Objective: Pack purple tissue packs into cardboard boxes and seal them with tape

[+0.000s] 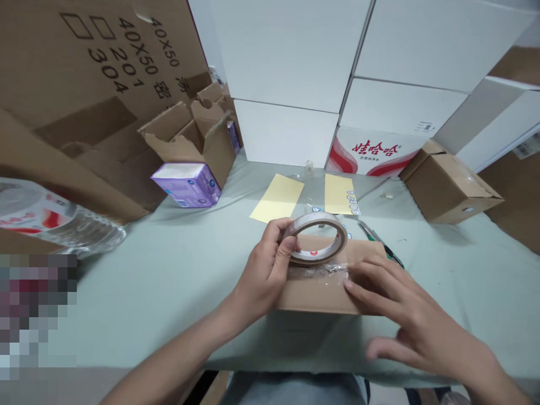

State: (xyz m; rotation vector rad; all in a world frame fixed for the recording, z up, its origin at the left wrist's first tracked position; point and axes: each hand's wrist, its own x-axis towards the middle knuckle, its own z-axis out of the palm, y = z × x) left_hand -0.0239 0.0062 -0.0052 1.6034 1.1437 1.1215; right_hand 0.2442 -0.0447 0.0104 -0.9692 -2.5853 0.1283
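Note:
My left hand (270, 261) grips a roll of clear packing tape (317, 257) by its left side, thumb in front and fingers behind. The roll is held tilted just above a small brown cardboard box (324, 298). Along the middle of the box top runs a wrinkled strip of clear tape (323, 271). My right hand (400, 304) rests its fingertips on the right part of the box top, at the end of that strip, with the fingers stretched out and the thumb apart. Part of the box's right side is hidden beneath it.
Behind the box lie two yellow paper sheets (277, 198) and a green utility knife (382, 243). A purple tissue pack (188, 184) and an open carton (198, 135) stand left, near a water bottle (54, 216). Another brown box (451, 183) stands right; white boxes (291, 132) line the back.

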